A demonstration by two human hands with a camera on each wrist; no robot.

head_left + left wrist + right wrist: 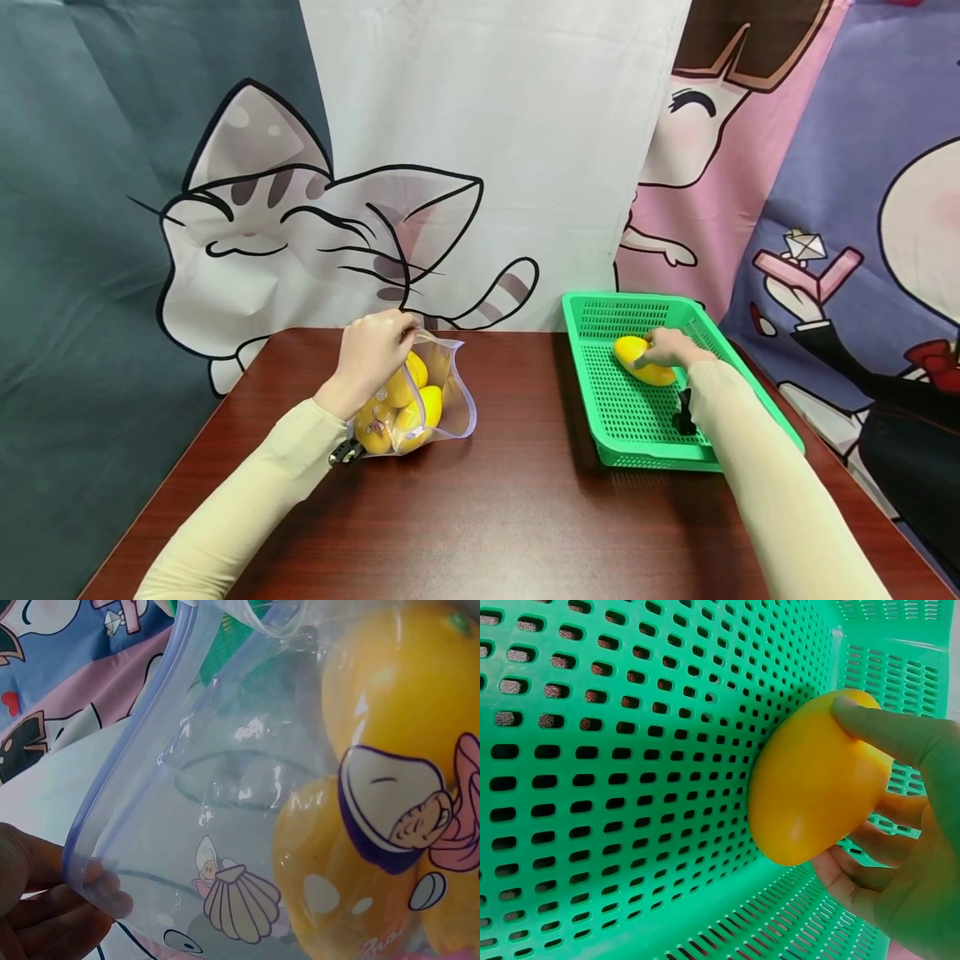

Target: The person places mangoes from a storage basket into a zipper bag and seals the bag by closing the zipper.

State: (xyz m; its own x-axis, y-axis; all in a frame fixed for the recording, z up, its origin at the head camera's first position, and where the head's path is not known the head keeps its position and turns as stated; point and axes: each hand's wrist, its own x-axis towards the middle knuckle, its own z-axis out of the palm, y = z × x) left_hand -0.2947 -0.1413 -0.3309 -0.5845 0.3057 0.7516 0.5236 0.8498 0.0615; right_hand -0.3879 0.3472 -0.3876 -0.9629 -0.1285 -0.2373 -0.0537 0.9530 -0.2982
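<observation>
In the head view my left hand (377,354) pinches the rim of a clear zip bag (453,392) with a pale purple edge. The left wrist view shows the thumb and fingers on that edge. Several yellow mangoes (405,682) lie inside the bag, one with a green stem spot, behind printed cartoon figures. On the right, my right hand (670,347) grips a yellow mango (817,780) lying against the perforated floor of the green basket (622,408). In the right wrist view the thumb is on one side, the fingers on the other.
Both the bag and the basket rest on a dark reddish-brown table (517,500). Behind its back edge hangs a cartoon-printed cloth (487,100) with a cat and other figures. The basket's raised rim stands around the right hand.
</observation>
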